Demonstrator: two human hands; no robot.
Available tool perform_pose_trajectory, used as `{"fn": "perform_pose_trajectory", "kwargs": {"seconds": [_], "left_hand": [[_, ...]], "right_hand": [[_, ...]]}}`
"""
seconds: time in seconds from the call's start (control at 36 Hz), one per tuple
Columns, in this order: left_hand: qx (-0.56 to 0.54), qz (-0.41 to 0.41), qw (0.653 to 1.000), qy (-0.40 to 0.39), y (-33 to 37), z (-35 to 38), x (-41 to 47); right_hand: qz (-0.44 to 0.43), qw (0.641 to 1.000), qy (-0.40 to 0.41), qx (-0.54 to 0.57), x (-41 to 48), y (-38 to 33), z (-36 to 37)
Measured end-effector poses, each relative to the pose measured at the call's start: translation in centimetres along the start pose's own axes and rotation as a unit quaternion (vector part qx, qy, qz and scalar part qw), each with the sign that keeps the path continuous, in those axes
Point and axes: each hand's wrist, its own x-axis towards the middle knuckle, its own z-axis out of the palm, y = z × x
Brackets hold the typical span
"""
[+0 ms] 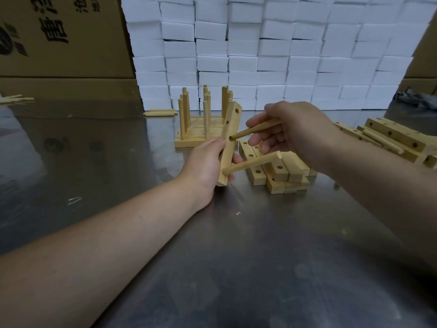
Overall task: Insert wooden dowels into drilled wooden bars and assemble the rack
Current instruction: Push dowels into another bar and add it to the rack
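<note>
So my right hand [290, 131] pinches a dowel [256, 129] between thumb and fingers. Its tip sits at the mouth of the middle hole in the bar [233, 125]. I cannot tell if it is in yet. My left hand [203, 164] grips that bar low down and holds it tilted up over the middle of the bench [236, 256].

To do this well, I should line the dowel up with the hole, not slanted, and push straight while the left hand holds firm. A small twist may help, I think. The seated dowel [253, 163] sticks out of the low hole, so my fingers should stay off it.

The bar is pale wood with flat sides and round holes, and the top one is open. Toward the far edge, finished bars [189, 140] lie flat with dowels standing up. A pile of bare bars [279, 171] lies just right.
</note>
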Motion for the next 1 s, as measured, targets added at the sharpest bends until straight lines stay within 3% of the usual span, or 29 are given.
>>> {"fn": "perform_pose_trajectory", "kwargs": {"seconds": [0.14, 0.28, 0.53, 0.67, 1.0], "left_hand": [[0.005, -0.001, 1.000, 0.002, -0.04, -0.08, 0.07], [-0.003, -0.007, 1.000, 0.018, 0.01, -0.09, 0.15], [0.016, 0.004, 1.000, 0.016, -0.19, -0.12, 0.21], [0.012, 0.011, 1.000, 0.018, -0.26, -0.12, 0.32], [0.023, 0.012, 0.999, 0.024, -0.47, -0.23, 0.48]], "right_hand": [[-0.005, 0.998, 0.029, -0.048, 0.03, -0.13, 0.00], [-0.018, 0.994, 0.000, -0.104, -0.29, -0.34, -0.44], [-0.084, 0.951, 0.014, -0.296, -0.30, -0.05, -0.60], [-0.131, 0.930, 0.016, -0.344, -0.37, 0.19, -0.67], [-0.151, 0.901, 0.034, -0.405, -0.67, 0.22, -0.61]]}}
